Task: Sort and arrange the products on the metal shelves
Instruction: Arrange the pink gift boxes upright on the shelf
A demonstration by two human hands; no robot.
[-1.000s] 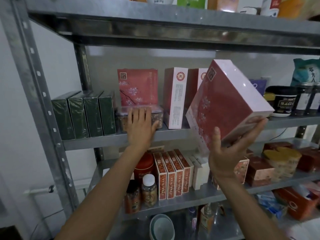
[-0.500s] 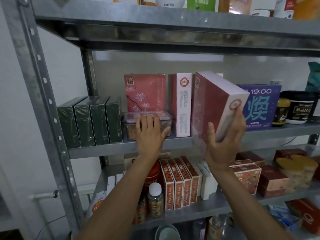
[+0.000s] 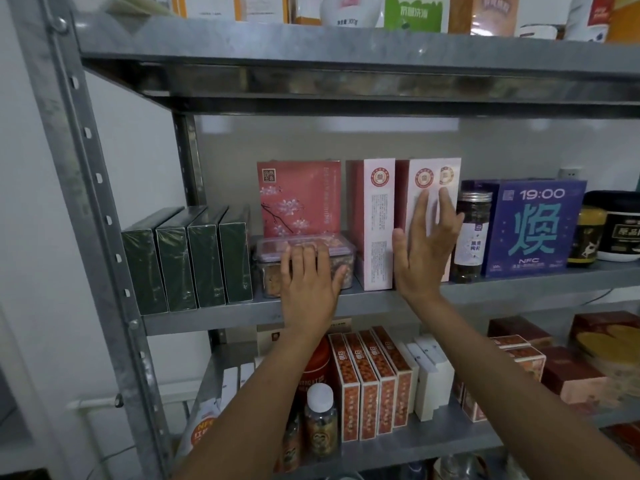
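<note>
Head view, middle metal shelf point(image 3: 214, 315), counts first: four dark green boxes point(image 3: 188, 261) upright in a row, left of your left hand point(image 3: 310, 277). One clear lidded container point(image 3: 268, 268) sits under that hand, with one pink blossom box point(image 3: 298, 199) standing right behind it. Three pink-and-white boxes point(image 3: 375, 223) stand upright, spines toward you: one between your hands, two under your right hand point(image 3: 426, 251). Just right of that hand are one dark jar point(image 3: 472, 237), then one purple box point(image 3: 538, 226).

Both arms reach up and forward. Left hand lies palm-down on the container's lid and front — fingers straight, close together, clasping nothing. Right hand is upright and flat, fingers spread, fingertips on the spines of the two right-hand boxes, thumb by the seam with the third — not curled round anything.
</note>
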